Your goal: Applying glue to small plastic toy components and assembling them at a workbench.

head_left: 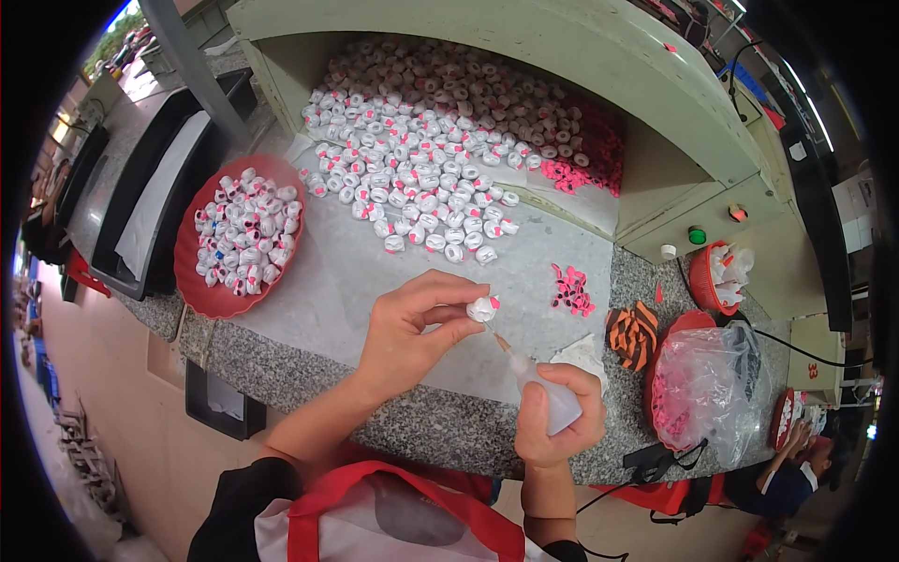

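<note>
Head view: the left hand (412,328) pinches a small, rounded white piece with a pink tab (481,310) above white sheeting (328,281); the right hand (552,448) grips a translucent plastic squeeze bottle (560,407), nozzle close by — too hard a squeeze could flood the piece.

The small piece (480,310) is white with a bright pink patch, and the bottle (554,405) is cloudy white with a tan tip. On the speckled grey tabletop (431,426), the far pile (412,178) repeats that white and pink; the left bowl (192,281) is coral red. To the right, pink bits (572,290) show black marks near an orange-and-black bundle (633,335) (tiger-striped, really), beneath a pale green cabinet (670,201).
</note>
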